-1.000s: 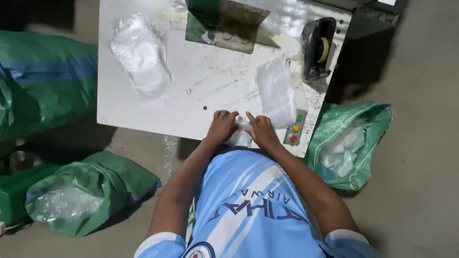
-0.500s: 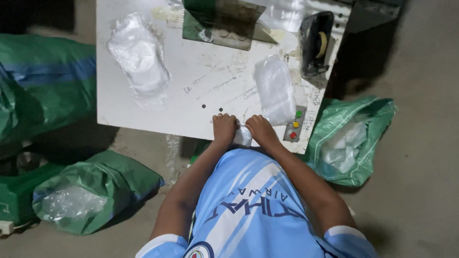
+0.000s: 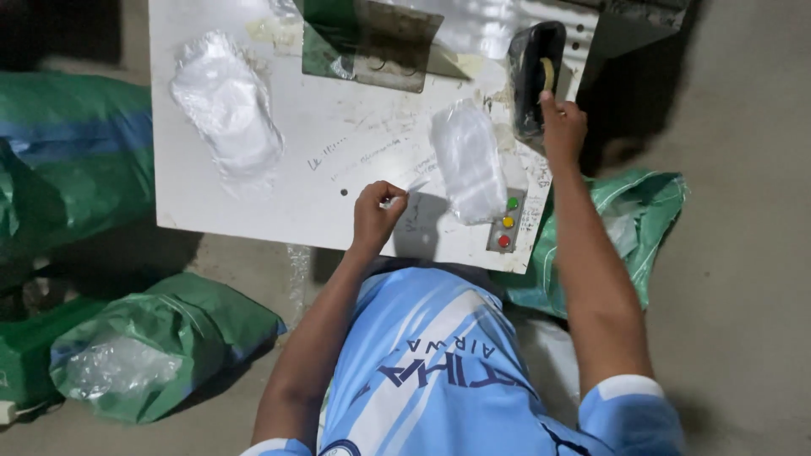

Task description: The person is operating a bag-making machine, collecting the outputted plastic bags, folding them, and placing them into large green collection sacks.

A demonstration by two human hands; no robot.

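Obs., head view, looking down on a white table (image 3: 253,211).

Left hand (image 3: 378,213): fingers curled in tight, pinching a small white packet (image 3: 395,201) against the table top near the front edge. Only a sliver of the packet shows past the fingertips; it looks thin, pale and soft, and its contents cannot be made out.

Right hand (image 3: 563,127): arm stretched to the far right of the table, fingertips touching the lower end of a black tape dispenser (image 3: 532,72). Whether the fingers grip anything there cannot be told; a yellowish strip shows at the dispenser's top.

Step in hand (judgement): packet held down by one hand while the other is at the tape.

Requirement for a next move (judgement): the right fingers need a firm hold on the loose tape end, and the left pinch should not slacken, since the packet looks light enough to slide.

Around it: a clear plastic bag (image 3: 467,160) of white stuff lies between the two hands, just beside a small panel of coloured buttons (image 3: 505,221). A bigger clear bag (image 3: 226,105) lies well apart at the left. Green sacks (image 3: 160,346) sit on the floor.
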